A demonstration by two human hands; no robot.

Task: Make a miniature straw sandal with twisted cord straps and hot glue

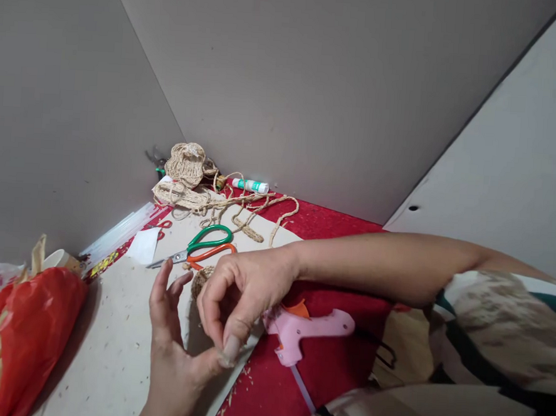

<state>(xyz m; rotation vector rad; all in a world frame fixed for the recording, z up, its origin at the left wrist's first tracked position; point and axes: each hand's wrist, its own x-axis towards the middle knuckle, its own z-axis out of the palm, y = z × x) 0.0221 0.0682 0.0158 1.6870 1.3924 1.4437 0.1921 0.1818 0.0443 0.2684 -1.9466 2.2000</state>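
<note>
My right hand (244,294) reaches in from the right with thumb and forefinger closed in a pinch at the tip of my left thumb. Whatever it pinches there, if anything, is too small to make out. My left hand (173,336) comes up from the bottom, its fingers raised and apart from the thumb. Partly hidden behind my right hand is a coil of braided straw cord (200,282). Just beyond the hands lie scissors (200,246) with green and orange handles. A pink hot glue gun (306,329) rests on the red cloth beneath my right forearm.
Woven straw pieces (185,164), loose straw cord (250,201) and a glue stick tube (250,185) lie at the back by the grey panels. A red plastic bag (39,338) with dry husks stands at left near a paper cup (61,259). White board (114,342) covers part of the red cloth.
</note>
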